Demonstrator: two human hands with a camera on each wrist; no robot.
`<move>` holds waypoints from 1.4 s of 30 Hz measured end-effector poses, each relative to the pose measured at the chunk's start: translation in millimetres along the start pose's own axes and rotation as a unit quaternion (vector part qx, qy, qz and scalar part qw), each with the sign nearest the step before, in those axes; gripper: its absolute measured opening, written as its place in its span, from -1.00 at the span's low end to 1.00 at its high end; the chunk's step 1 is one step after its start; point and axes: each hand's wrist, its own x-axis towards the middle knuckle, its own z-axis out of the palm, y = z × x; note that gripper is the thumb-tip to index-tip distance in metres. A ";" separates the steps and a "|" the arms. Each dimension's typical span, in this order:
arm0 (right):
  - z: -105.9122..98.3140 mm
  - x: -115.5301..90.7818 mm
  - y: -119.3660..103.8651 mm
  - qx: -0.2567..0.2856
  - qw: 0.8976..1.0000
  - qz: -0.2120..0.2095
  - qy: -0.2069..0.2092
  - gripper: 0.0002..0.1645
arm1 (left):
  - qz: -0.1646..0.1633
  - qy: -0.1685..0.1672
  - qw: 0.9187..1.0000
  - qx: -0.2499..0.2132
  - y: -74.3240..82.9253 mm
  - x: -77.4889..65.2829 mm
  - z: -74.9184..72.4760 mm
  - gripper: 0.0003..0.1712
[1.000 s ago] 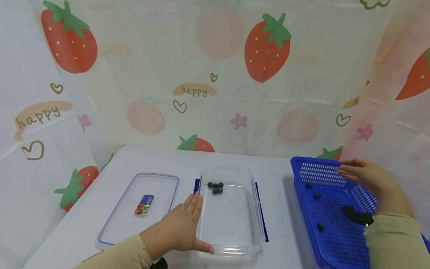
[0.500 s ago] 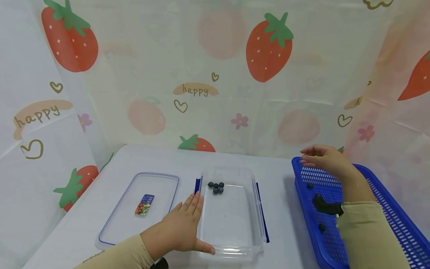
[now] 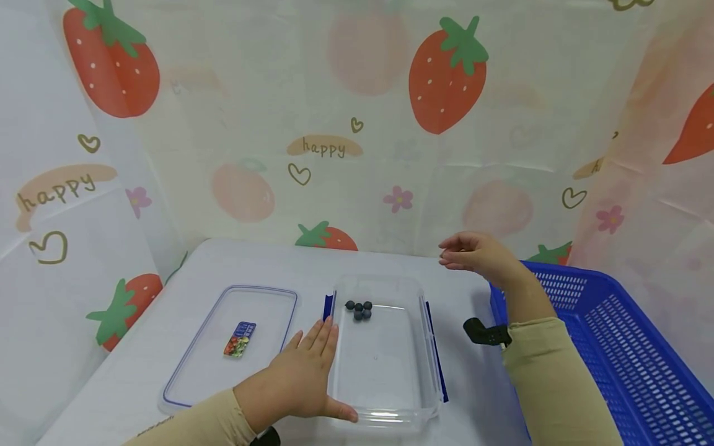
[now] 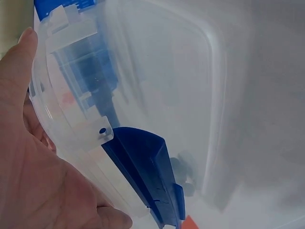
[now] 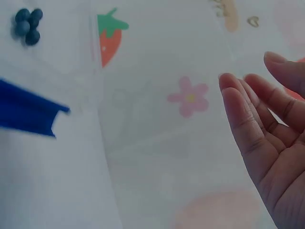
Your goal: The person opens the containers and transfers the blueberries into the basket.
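Observation:
A clear plastic storage box [image 3: 393,414] with dark blue side flaps stands mid-table in the head view. Several blueberries [image 3: 359,311] cluster in its far left corner; in the left wrist view they are a blur through the wall. My left hand [image 3: 304,375] rests against the box's left side, fingers straight, thumb along the near edge. That view also shows a blue flap [image 4: 145,164] beside my palm. My right hand [image 3: 482,257] is in the air beyond the box's far right. Its fingers are loosely bent, and the right wrist view shows nothing between thumb [image 5: 288,71] and fingers.
A blue perforated basket [image 3: 605,288] stands at the right, partly behind my right sleeve [image 3: 558,378]. At the left lies a clear lid [image 3: 264,371] with a blue-edged rim and a small printed label [image 3: 240,339]. A patterned cloth [image 3: 390,124] hangs behind.
My right hand has moved left from over the basket to beyond the box. Its arm now hides the blueberries seen in the basket before. My left hand and the box have stayed put.

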 end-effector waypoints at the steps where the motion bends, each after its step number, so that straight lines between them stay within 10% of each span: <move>1: 5.7 3.6 -0.5 0.006 1.000 -0.002 -0.006 -0.59 | 0.000 0.000 1.000 0.002 0.0 -0.1 0.0 0.52; 20: 116.0 56.8 -1.5 -0.015 0.996 0.057 -0.073 -0.73 | 0.003 0.000 1.000 -0.005 -1.8 2.9 4.3 0.50; 42: 150.4 75.6 31.6 -0.058 0.983 0.149 -0.088 -0.72 | 0.010 0.013 1.000 0.002 -1.4 1.5 6.3 0.48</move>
